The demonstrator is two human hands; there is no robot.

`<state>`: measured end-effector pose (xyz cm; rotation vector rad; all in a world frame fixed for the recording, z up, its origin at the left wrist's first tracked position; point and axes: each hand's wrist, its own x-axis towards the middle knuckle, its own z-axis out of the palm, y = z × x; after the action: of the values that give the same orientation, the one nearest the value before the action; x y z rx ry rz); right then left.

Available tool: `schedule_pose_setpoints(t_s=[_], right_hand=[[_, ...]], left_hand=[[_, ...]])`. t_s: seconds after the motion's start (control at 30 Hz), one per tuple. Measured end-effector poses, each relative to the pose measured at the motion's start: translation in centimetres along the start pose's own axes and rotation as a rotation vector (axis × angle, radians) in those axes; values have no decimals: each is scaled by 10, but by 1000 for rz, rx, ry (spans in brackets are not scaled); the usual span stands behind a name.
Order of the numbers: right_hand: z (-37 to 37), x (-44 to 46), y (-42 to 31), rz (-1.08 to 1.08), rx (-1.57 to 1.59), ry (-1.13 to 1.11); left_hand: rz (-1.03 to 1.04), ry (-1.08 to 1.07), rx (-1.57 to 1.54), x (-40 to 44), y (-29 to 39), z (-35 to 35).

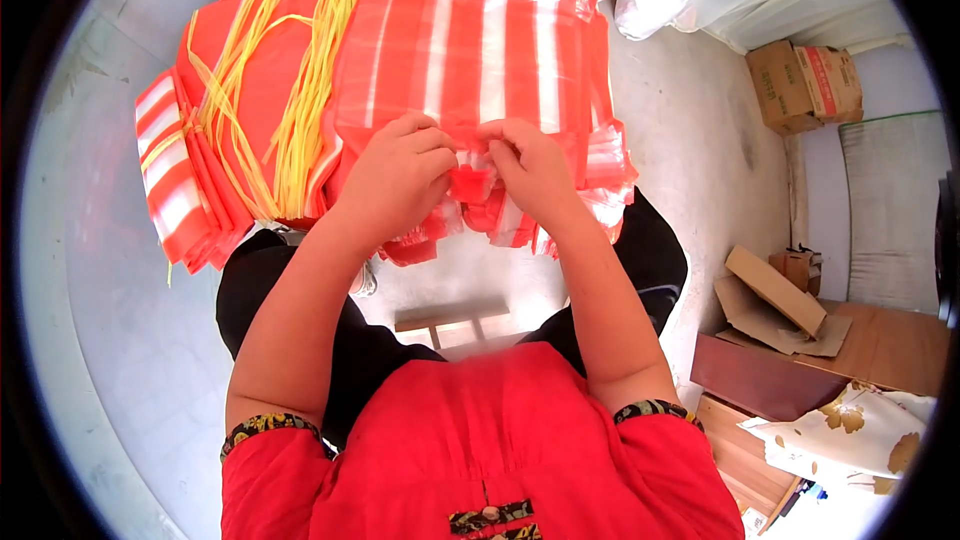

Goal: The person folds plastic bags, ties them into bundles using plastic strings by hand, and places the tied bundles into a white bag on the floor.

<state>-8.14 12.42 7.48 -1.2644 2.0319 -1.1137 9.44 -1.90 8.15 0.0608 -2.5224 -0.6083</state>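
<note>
At the near edge of the striped plastic stack (480, 50), the left hand (405, 162) and right hand (530, 165) pinch it, apparently for control. Yellow strips (312, 100) lie alongside, probably for easy reach.

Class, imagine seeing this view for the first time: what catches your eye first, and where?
The striped plastic, red and white, stands out at the top centre, with the left hand and right hand at its near edge. Then come the bright yellow strips, draped just left of it.
</note>
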Motion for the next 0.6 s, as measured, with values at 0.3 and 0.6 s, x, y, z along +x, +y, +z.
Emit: schedule_pose_setpoints(t_s=[0.3,0.6], right_hand=[[7,-24,5,-54,358,204],[18,-23,-1,-645,-325,136]], left_hand=[[-303,38,-49,6,-2,14],[-478,55,-25,13,-2,23]])
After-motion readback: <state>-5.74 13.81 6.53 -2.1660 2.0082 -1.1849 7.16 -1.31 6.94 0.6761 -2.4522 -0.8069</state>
